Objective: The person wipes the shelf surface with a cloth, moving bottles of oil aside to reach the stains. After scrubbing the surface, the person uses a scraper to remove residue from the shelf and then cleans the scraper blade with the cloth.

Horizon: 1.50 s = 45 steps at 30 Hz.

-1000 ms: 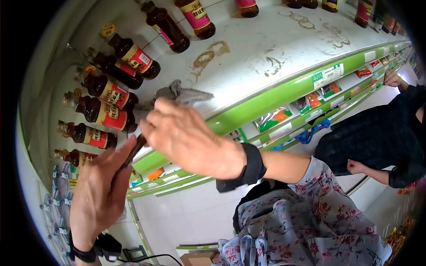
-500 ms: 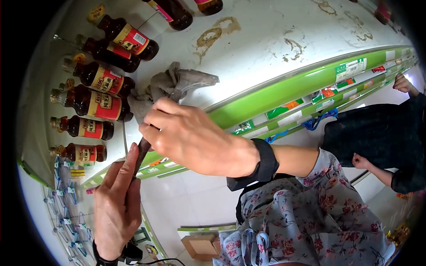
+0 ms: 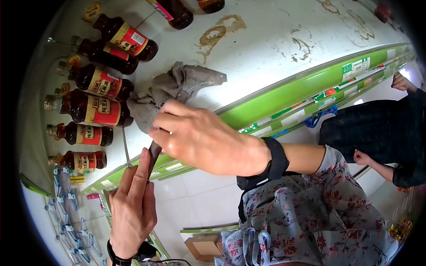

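My right hand (image 3: 206, 139), with a black wristband, comes in from the right with fingers curled closed. It grips the upper end of a narrow dark brown strip (image 3: 154, 155), whose kind I cannot make out. My left hand (image 3: 133, 208) holds the strip's lower end, index finger stretched along it and thumb pressed close. Just beyond my right fingers a crumpled grey cloth (image 3: 162, 91) lies on the white shelf (image 3: 266, 66), one flattened end pointing right. Whether the cloth touches my fingertips is hidden.
Dark sauce bottles (image 3: 100, 108) with red and cream labels line the left side. Brown ring stains (image 3: 213, 35) mark the shelf. A green price rail (image 3: 275, 97) edges it. A co-worker in dark clothes (image 3: 368, 142) stands at right. An open cardboard box (image 3: 202, 248) is below.
Both hands and the strip sit slightly further right and lower in view. The cloth also appears shifted a little right. The grips look the same.
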{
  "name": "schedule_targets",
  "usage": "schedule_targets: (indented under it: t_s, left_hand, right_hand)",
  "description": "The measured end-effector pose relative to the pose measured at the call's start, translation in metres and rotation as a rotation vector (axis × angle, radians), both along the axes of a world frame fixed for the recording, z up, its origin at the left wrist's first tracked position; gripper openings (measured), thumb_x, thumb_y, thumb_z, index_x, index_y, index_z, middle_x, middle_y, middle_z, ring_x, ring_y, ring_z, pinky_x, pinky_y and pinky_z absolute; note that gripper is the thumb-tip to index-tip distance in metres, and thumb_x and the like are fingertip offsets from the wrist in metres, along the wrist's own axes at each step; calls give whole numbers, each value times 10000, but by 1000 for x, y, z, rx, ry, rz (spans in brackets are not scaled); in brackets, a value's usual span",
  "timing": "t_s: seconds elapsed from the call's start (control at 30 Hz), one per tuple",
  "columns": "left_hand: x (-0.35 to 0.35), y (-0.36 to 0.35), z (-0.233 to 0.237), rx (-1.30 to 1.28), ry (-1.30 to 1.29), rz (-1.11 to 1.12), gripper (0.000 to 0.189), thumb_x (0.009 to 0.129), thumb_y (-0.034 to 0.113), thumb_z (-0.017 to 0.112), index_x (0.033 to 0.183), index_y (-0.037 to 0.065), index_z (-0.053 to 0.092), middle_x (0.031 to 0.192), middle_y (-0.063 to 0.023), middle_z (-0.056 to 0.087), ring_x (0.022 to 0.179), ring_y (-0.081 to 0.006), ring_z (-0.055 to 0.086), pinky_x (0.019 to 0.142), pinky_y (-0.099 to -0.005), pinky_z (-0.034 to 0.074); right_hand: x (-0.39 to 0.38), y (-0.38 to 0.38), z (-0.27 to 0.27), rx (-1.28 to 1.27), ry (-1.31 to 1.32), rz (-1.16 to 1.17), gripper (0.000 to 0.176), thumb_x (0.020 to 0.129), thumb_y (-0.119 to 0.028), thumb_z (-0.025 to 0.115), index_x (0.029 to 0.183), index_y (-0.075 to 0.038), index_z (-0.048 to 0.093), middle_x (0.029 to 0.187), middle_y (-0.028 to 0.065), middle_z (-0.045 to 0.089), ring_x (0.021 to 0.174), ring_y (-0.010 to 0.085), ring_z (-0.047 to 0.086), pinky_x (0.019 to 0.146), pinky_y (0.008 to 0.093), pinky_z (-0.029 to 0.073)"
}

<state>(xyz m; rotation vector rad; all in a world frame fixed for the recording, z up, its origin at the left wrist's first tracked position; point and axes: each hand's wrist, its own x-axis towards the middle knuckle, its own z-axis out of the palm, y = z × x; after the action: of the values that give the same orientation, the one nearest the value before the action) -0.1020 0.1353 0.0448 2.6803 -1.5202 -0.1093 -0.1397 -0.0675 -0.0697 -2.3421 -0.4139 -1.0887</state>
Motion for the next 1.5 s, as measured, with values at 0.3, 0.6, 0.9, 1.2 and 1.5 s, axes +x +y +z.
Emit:
schedule_targets:
  t_s: [0.3, 0.6, 0.9, 1.2, 1.5]
  left_hand:
    - [9, -28, 22, 2, 52, -31, 615, 859, -114, 552, 1461, 8, 518, 853, -173, 565, 637, -301, 562, 597, -396, 476]
    - [11, -31, 8, -43, 25, -38, 607, 869, -110, 560, 1464, 0, 509, 884, -200, 596, 671, -334, 620, 617, -415, 500]
    - [24, -58, 14, -56, 63, -77, 580, 874, -116, 558, 1444, -13, 521, 850, -214, 580, 645, -341, 591, 588, -417, 467]
    - [10, -45, 27, 16, -17, -55, 577, 877, -107, 545, 1447, -17, 522, 867, -204, 592, 640, -322, 591, 600, -420, 480]
    - [27, -54, 23, -28, 27, -126, 571, 870, -110, 540, 1434, -24, 521, 920, -250, 613, 663, -393, 612, 609, -438, 490]
  right_hand:
    - [11, -15, 7, 56, -55, -53, 97, 728, -65, 702, 808, -10, 697, 859, 76, 663, 898, 224, 602, 741, 324, 558]
    - [13, -25, 4, 50, -5, -14, 254, 773, -93, 760, 985, 40, 712, 953, 98, 687, 949, 257, 614, 782, 361, 562]
    - [18, -49, 7, 66, -30, -50, 235, 770, -130, 778, 934, 23, 708, 931, 92, 687, 921, 281, 633, 801, 383, 563]
    - [18, -36, 13, 62, 22, 34, 204, 788, -145, 764, 880, 21, 690, 901, 88, 678, 892, 277, 621, 771, 367, 553]
    - [26, -45, 15, 25, -8, -11, 182, 793, -119, 750, 900, 17, 697, 895, 104, 674, 943, 295, 653, 797, 398, 559]
